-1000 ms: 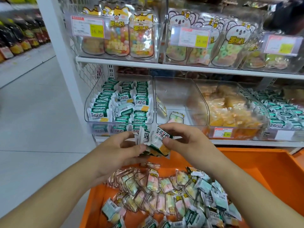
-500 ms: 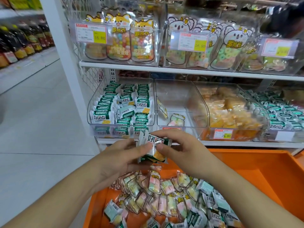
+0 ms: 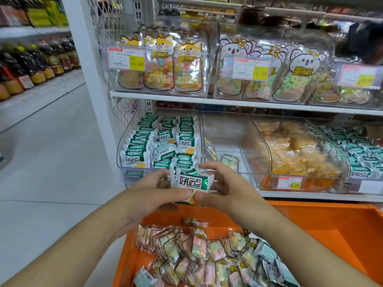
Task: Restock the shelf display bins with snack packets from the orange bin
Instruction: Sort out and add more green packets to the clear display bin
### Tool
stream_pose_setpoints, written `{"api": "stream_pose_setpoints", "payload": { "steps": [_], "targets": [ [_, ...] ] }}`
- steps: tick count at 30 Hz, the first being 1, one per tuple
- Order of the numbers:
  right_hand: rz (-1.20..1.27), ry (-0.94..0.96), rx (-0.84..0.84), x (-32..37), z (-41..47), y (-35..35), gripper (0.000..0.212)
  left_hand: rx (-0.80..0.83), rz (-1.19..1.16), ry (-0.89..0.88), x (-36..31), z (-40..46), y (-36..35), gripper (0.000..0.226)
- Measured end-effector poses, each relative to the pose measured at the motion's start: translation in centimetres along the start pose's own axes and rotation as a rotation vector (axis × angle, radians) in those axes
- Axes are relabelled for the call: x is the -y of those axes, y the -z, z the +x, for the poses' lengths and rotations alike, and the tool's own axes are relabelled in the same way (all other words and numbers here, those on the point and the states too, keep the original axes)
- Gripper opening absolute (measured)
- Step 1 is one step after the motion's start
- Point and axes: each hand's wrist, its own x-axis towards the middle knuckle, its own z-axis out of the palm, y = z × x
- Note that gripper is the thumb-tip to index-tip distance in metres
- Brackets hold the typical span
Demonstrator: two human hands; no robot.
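Just below the middle of the frame, the left hand (image 3: 149, 193) and the right hand (image 3: 228, 189) together hold a small stack of green-and-white snack packets (image 3: 190, 182), thumbs pinching the lower edge and curled fingers closing round the sides. The stack sits upright, above the near edge of the orange bin (image 3: 323, 228), which fills the lower right of the frame and holds a loose heap of pastel packets (image 3: 199, 251) mixed with a few green-and-white ones. Directly behind the hands, on the lower shelf (image 3: 310, 194), a clear display bin (image 3: 124, 150) left of centre is packed with rows of matching green-and-white packets. Beside it on the right, a second clear bin (image 3: 236, 129) holds only a couple of pastel packets; further right, another is piled with yellow snacks (image 3: 294, 154). Bins of candy bags (image 3: 161, 67) line the upper shelf.
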Motion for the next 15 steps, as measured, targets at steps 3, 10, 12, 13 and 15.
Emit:
{"api": "stream_pose_setpoints", "payload": {
  "steps": [3, 10, 12, 13, 15],
  "targets": [
    [-0.097, 0.046, -0.022, 0.2, 1.9, 0.0, 0.064, 0.023, 0.174, -0.015, -1.7, 1.1, 1.3, 0.073],
    [-0.369, 0.151, -0.104, 0.2, 7.7, 1.3, 0.067, -0.121, 0.509, -0.137, -4.3, 7.0, 3.9, 0.104],
    [-0.436, 0.150, -0.121, -0.1, 8.8, 1.7, 0.071, -0.145, 0.551, -0.145, -4.4, 8.6, 4.2, 0.098],
    [-0.454, 0.141, -0.124, -0.4, 9.1, 1.9, 0.075, -0.158, 0.565, -0.145, -4.4, 9.4, 4.3, 0.094],
    [-0.498, 0.128, -0.118, -1.3, 9.4, 2.3, 0.083, -0.194, 0.603, -0.151, -4.1, 10.7, 4.3, 0.087]
  ]
}}
